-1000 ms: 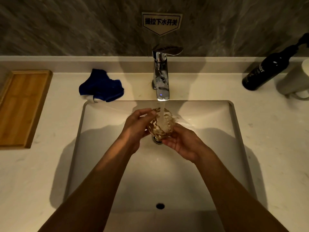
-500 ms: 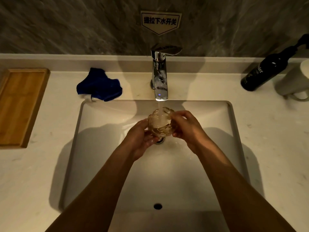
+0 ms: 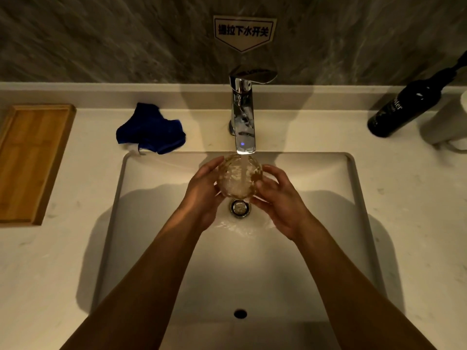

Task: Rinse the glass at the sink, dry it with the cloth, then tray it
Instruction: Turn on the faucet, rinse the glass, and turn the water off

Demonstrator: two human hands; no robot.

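A clear patterned glass (image 3: 238, 176) sits under the running stream from the chrome faucet (image 3: 243, 114), over the white sink basin (image 3: 156, 223). My left hand (image 3: 203, 190) cups its left side and my right hand (image 3: 278, 198) holds its right side. Water pours into the glass and splashes around the drain (image 3: 239, 207). A crumpled blue cloth (image 3: 151, 130) lies on the counter left of the faucet. A wooden tray (image 3: 30, 157) rests at the far left of the counter.
A dark bottle (image 3: 401, 107) leans at the back right beside a white mug (image 3: 447, 125). A sign (image 3: 243, 31) hangs on the grey wall above the faucet. An overflow hole (image 3: 240, 313) marks the basin's near wall.
The glass has been turned between my hands under the stream; my left hand moved up onto its left side and my right hand shifted lower on its right.
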